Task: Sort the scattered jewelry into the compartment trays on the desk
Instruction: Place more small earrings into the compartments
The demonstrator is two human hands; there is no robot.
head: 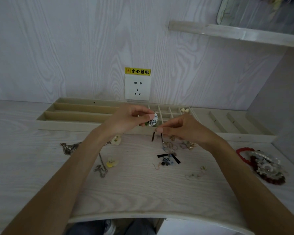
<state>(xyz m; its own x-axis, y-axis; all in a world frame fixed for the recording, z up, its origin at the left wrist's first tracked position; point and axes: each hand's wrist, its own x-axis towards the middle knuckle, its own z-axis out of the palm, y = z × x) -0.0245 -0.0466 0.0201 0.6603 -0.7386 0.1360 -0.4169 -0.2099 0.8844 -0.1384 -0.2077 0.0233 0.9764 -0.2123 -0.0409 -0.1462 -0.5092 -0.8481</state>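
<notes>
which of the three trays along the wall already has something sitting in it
The middle tray, the one split into small square cells. Its far right cell holds small cream heart-shaped pieces. The long-slot tray on the left and the slanted-divider tray on the right show nothing inside.

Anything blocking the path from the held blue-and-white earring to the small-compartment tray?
Nothing visible. Left hand and right hand hold the earring just above the grid tray, with only open air below; the nearest compartments are partly hidden by the hands.

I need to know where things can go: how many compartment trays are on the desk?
3, in a row along the wall: a long-slot tray on the left, a small-grid tray behind the hands, a slotted tray on the right.
</notes>
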